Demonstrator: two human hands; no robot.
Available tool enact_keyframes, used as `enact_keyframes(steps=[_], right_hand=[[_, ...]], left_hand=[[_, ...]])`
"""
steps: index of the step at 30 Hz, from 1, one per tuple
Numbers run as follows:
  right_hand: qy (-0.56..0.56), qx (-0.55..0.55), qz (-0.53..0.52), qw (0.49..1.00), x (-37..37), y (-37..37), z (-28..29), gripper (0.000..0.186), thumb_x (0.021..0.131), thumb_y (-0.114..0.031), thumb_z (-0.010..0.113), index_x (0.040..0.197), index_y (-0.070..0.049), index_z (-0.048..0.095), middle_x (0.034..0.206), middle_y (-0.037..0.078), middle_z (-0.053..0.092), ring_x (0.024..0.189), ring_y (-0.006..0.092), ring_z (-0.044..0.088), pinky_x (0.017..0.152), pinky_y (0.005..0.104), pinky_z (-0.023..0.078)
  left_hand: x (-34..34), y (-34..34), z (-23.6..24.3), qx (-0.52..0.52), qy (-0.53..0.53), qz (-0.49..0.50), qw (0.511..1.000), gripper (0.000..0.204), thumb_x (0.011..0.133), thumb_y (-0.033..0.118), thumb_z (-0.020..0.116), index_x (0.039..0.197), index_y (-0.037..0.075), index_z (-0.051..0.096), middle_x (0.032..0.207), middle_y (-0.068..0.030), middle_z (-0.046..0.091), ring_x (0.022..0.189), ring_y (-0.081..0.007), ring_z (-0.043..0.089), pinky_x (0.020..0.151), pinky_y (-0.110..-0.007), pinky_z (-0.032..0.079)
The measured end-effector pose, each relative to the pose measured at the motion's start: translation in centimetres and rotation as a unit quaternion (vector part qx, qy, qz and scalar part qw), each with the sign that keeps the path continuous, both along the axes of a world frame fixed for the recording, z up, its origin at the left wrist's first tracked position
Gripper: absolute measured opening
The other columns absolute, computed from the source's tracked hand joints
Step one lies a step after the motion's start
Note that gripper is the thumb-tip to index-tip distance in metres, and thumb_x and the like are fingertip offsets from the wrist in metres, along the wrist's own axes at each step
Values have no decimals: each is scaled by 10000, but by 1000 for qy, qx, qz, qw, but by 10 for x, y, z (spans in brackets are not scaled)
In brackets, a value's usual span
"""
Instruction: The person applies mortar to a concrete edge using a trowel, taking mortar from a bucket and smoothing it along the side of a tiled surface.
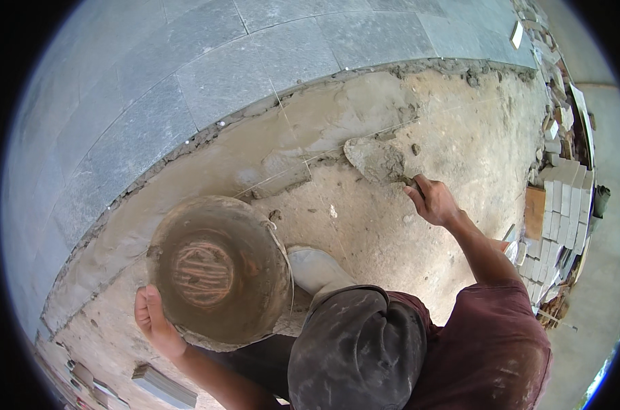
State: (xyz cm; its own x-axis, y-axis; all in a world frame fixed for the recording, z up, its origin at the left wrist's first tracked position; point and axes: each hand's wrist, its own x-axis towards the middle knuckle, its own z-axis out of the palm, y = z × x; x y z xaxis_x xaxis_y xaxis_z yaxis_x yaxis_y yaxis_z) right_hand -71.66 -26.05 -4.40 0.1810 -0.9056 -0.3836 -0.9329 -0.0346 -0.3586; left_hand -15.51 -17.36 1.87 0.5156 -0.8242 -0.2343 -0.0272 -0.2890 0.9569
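Note:
My left hand (156, 321) grips the left edge of a round, mud-smeared basin (262, 273), with the fingers closed round its rim. The basin is tilted, and its inside is coated with a thin film of grey mortar, with reddish streaks at the bottom. My right hand (433, 201) is closed round the handle of a trowel (375, 158). Mortar coats its blade, which lies at the near edge of a smooth wet mortar bed (221, 160). A thin string line (286, 171) runs along this bed.
Grey stone tiles (296, 48) cover the far side, ending in a rough mortar edge. Bare rough floor (392, 253) lies nearer. Stacked pale tiles (562, 205) and rubble stand by the right wall. A few tiles (163, 386) lie at the lower left.

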Motion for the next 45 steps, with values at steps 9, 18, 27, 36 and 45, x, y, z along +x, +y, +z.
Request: enact_keyframes(steps=[9, 18, 27, 36, 45], right_hand=[[5, 39, 59, 997, 9, 0, 2, 342, 1047, -340, 586, 984, -7, 541, 676, 249, 619, 666, 479, 646, 605, 523, 501], [-28, 44, 39, 998, 14, -5, 2, 338, 1050, -309, 586, 953, 13, 543, 693, 264, 601, 668, 486, 628, 601, 516, 477], [10, 18, -1, 1000, 1, -49, -2, 420, 1080, -362, 534, 945, 36, 540, 676, 292, 588, 644, 495, 592, 609, 507, 472], [43, -34, -219, 974, -69, -61, 5, 511, 1088, -413, 516, 891, 54, 583, 690, 286, 566, 605, 399, 573, 624, 492, 473], [34, 3, -88, 996, -2, -72, 4, 497, 1085, -412, 519, 957, 62, 593, 700, 280, 575, 643, 396, 597, 671, 494, 484]], left_hand=[[-2, 5, 2, -8, 4, 7, 1000, 382, 1081, 201, 566, 742, 91, 427, 708, 74, 387, 709, -32, 310, 629, -223, 249], [0, 1, 1, -6, -3, -5, 1000, 373, 1082, 188, 559, 747, 92, 427, 716, 78, 374, 718, -29, 309, 639, -219, 245], [3, 4, 1, -3, -3, -2, 1000, 376, 1086, 203, 553, 756, 98, 407, 715, 76, 358, 714, -29, 309, 635, -221, 244], [1, 3, 0, -7, 11, 14, 1000, 381, 1083, 215, 566, 753, 98, 414, 709, 77, 377, 711, -29, 314, 638, -215, 256], [-3, 0, 3, 5, 1, 11, 1000, 381, 1078, 212, 573, 744, 90, 436, 710, 80, 392, 708, -30, 316, 631, -217, 255]])
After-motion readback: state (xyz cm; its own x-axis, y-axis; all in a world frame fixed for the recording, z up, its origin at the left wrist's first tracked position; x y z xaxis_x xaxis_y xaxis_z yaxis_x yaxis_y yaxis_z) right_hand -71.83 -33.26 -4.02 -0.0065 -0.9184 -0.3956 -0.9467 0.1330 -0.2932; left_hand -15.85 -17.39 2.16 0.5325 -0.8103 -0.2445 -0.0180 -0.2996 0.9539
